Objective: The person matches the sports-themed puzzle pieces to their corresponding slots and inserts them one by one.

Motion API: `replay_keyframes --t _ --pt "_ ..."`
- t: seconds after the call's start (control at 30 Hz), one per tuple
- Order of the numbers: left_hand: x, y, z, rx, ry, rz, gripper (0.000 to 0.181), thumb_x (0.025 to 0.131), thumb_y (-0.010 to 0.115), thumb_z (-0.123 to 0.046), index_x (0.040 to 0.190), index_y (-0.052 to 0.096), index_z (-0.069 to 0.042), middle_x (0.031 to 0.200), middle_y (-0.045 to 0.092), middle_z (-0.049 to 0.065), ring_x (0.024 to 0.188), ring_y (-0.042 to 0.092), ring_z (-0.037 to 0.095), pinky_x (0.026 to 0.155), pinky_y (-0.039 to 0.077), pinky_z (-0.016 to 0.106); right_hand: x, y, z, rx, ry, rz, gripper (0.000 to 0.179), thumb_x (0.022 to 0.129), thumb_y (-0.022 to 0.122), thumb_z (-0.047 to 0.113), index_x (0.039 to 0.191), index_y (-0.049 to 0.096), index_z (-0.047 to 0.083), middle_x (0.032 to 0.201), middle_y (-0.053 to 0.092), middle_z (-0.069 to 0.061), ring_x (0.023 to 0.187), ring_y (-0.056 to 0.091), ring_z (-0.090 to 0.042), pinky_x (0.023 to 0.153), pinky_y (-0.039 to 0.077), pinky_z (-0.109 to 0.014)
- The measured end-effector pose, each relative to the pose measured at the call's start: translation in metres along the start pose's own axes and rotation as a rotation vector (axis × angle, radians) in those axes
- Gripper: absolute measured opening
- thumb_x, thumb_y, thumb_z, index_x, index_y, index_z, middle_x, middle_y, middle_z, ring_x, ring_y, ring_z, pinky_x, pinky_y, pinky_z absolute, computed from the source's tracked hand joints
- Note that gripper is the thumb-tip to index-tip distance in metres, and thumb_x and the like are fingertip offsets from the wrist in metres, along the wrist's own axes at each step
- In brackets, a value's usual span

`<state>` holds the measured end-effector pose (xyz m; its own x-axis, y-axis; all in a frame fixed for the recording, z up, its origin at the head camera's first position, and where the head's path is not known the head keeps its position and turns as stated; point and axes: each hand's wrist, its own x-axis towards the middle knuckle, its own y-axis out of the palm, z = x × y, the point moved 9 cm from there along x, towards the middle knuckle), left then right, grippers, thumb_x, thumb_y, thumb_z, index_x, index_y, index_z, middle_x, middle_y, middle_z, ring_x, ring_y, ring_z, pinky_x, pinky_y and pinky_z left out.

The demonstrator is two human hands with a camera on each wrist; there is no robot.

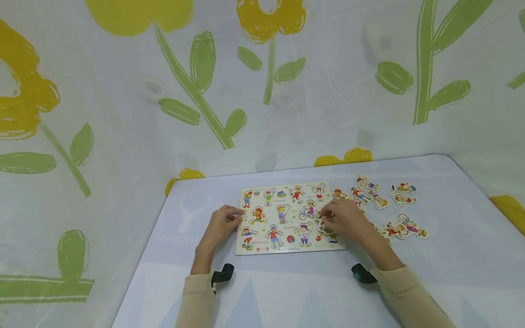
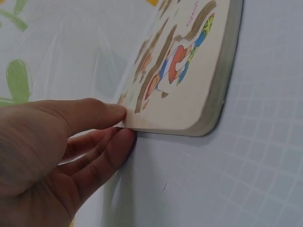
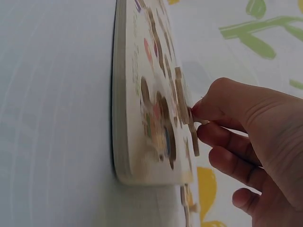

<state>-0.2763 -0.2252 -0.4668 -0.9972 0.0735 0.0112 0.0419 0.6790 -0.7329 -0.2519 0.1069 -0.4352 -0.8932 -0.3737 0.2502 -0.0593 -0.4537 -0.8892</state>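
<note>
A wooden puzzle board (image 2: 189, 113) printed with children playing sports lies flat on the table, in front of both hands in the head view. My left hand (image 1: 221, 223) holds its left edge, thumb on top and fingers at the side in the left wrist view. Over the board's right part, my right hand (image 1: 348, 221) pinches a thin wooden puzzle piece (image 3: 182, 99) between thumb and index finger. That piece is tilted close over the board's surface, its picture mostly hidden. A recess with a printed figure (image 3: 156, 127) shows at the near right corner.
Several loose puzzle pieces (image 1: 377, 199) lie scattered right of the board, some overlapping. Another cluster of pieces (image 1: 412, 226) lies nearer, beside the right forearm. A white cloth with yellow flowers and green leaves (image 1: 203, 61) hangs behind the table (image 1: 287, 278).
</note>
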Motion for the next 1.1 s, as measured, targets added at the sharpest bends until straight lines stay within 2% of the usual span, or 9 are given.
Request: replay_keyframes --t 0.1,0.23,0.37,0.9,1.1 --pt "0.000 0.000 0.002 -0.008 -0.013 -0.004 0.023 0.089 0.070 -0.011 0.111 0.074 -0.009 0.112 0.064 0.009 0.085 0.059 0.017 0.064 0.053 0.021 0.004 0.005 0.007 0.005 -0.025 0.001 0.009 0.079 0.077 0.016 0.087 0.074 0.017 0.080 0.066 0.007 0.075 0.056 -0.008 0.072 0.050 -0.029" --pt "0.000 0.000 0.001 -0.003 0.001 -0.009 0.024 0.089 0.070 -0.011 0.112 0.073 -0.007 0.113 0.064 0.010 0.086 0.059 0.017 0.064 0.053 0.021 0.008 0.010 0.016 0.011 -0.057 -0.008 0.008 0.079 0.076 0.015 0.086 0.073 0.018 0.080 0.066 0.008 0.075 0.056 -0.007 0.072 0.050 -0.029" --pt "0.000 0.000 -0.001 0.006 0.019 -0.015 0.024 0.089 0.070 -0.010 0.113 0.073 -0.007 0.111 0.064 0.010 0.085 0.059 0.017 0.063 0.052 0.021 0.012 0.015 0.026 0.017 -0.059 -0.005 0.008 0.080 0.076 0.015 0.086 0.073 0.019 0.082 0.067 0.007 0.076 0.057 -0.007 0.074 0.050 -0.031" --pt "0.000 0.000 -0.001 -0.006 0.009 -0.026 0.023 0.089 0.069 -0.010 0.112 0.074 -0.007 0.107 0.063 0.009 0.083 0.058 0.017 0.062 0.051 0.021 0.036 0.043 0.071 0.029 -0.090 0.032 0.006 0.081 0.075 0.018 0.086 0.075 0.019 0.080 0.067 0.010 0.079 0.056 -0.008 0.080 0.044 -0.032" --pt "0.001 0.000 -0.003 0.001 0.018 -0.026 0.023 0.089 0.070 -0.011 0.112 0.074 -0.007 0.107 0.064 0.009 0.084 0.057 0.017 0.062 0.051 0.020 0.041 0.050 0.094 0.068 -0.135 0.041 0.007 0.082 0.074 0.017 0.088 0.076 0.018 0.084 0.068 0.008 0.080 0.059 -0.010 0.080 0.045 -0.034"
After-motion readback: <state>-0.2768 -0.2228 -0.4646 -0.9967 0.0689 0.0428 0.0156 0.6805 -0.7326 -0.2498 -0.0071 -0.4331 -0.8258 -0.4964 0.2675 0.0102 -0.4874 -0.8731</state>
